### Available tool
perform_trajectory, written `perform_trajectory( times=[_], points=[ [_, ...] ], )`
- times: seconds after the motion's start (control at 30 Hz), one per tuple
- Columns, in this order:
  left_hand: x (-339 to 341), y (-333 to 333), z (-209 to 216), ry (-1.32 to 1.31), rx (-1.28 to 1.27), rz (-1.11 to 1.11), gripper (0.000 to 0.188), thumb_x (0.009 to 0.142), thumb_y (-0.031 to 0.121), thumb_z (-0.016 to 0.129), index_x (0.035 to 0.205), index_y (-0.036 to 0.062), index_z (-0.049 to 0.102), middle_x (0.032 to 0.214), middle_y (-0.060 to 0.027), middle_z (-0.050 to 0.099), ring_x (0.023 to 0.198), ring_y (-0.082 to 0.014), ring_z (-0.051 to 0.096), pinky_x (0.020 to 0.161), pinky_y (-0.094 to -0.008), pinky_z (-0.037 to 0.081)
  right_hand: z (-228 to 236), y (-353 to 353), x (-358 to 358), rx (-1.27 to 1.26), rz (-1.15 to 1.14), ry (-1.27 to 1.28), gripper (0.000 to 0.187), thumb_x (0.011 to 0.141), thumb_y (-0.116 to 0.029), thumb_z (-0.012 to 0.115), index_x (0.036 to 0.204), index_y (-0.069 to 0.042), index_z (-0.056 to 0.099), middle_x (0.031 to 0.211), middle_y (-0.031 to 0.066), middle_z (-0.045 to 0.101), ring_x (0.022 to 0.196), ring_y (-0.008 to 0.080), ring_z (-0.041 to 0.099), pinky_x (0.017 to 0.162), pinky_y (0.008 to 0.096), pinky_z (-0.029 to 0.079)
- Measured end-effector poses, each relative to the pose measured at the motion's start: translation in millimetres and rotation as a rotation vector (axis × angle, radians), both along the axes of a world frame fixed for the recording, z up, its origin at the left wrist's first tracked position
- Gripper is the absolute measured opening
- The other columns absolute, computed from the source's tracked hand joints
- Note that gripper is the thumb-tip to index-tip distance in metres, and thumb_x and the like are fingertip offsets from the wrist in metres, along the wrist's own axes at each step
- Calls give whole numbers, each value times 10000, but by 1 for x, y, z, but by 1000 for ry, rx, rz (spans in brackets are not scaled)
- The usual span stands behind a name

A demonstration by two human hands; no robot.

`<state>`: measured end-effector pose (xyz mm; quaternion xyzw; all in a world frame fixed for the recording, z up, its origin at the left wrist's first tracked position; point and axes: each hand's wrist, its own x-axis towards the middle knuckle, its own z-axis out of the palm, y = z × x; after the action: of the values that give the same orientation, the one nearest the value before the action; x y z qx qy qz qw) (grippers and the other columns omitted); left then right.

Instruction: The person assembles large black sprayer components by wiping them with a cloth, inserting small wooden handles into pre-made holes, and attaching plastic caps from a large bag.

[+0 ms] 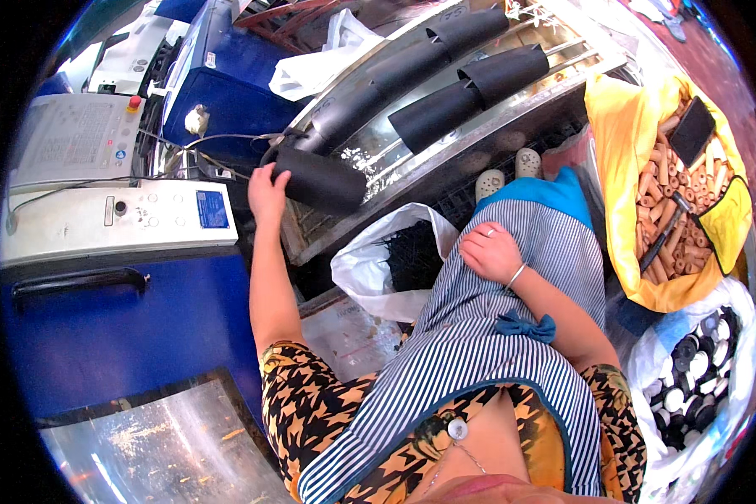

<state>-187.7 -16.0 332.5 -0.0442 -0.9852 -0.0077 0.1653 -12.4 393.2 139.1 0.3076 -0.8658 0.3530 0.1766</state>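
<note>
My left hand (269, 191) grips the near left end of a dark black tube (323, 181), thumb and fingers at its rim. That tube lies at the lower left end of a metal tray (378, 172) and partly overlaps its edge. Further along the tray lie more curved black pieces: a long one (336, 113) and a split tube (470, 97) on metal rods. My right hand (489, 252) rests on my striped apron (512, 214) with its fingers lying against the cloth. It holds nothing that I can see.
At left stands a blue machine (134, 336) with a white control panel (118, 223) and a red button (134, 102). A white bag (365, 277) with black scraps sits before me. Right are a yellow sack (605, 126) of brown tubes and a clear bag (647, 344) of black-and-white discs.
</note>
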Motion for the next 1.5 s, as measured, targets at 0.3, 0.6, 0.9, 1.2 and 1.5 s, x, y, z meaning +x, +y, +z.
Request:
perform_trajectory(
  times=[0.3,0.6,0.9,1.2,1.5],
  points=[
    [38,6,-27,-260,-14,12,406,796,289,748,1118,52,679,1047,-175,637,1025,-361,610,881,-425,480,-6,-6,2,-40,-6,8,130,813,-241,633,792,-114,649,862,17,649,908,217,594,866,376,455],
    [23,22,-13,-65,-199,-252,412,752,369,786,1058,103,713,1327,-207,545,1216,-396,512,1040,-473,403,-13,4,-1,92,-24,-5,151,811,-262,614,899,-152,667,956,9,645,934,221,593,856,403,461],
    [9,-28,-49,-158,155,-101,588,803,215,747,1300,18,501,1299,-203,535,1223,-355,502,1057,-427,376,129,157,24,-14,-494,191,370,753,-190,690,1105,-100,621,1146,76,599,999,283,577,843,422,487],
    [35,15,-24,-304,127,-344,695,755,136,713,1401,81,462,1454,-153,424,1373,-337,364,1149,-419,267,136,384,62,802,-1120,30,404,729,-200,710,1126,-154,655,1214,50,601,1150,312,544,1009,443,408],
    [-10,65,-26,-79,-40,-306,426,766,382,754,1139,193,673,1191,-93,569,1146,-325,541,982,-460,425,50,526,124,218,-1407,-202,309,990,-273,445,988,-69,678,1032,113,682,998,291,631,861,377,478]
  ],
)
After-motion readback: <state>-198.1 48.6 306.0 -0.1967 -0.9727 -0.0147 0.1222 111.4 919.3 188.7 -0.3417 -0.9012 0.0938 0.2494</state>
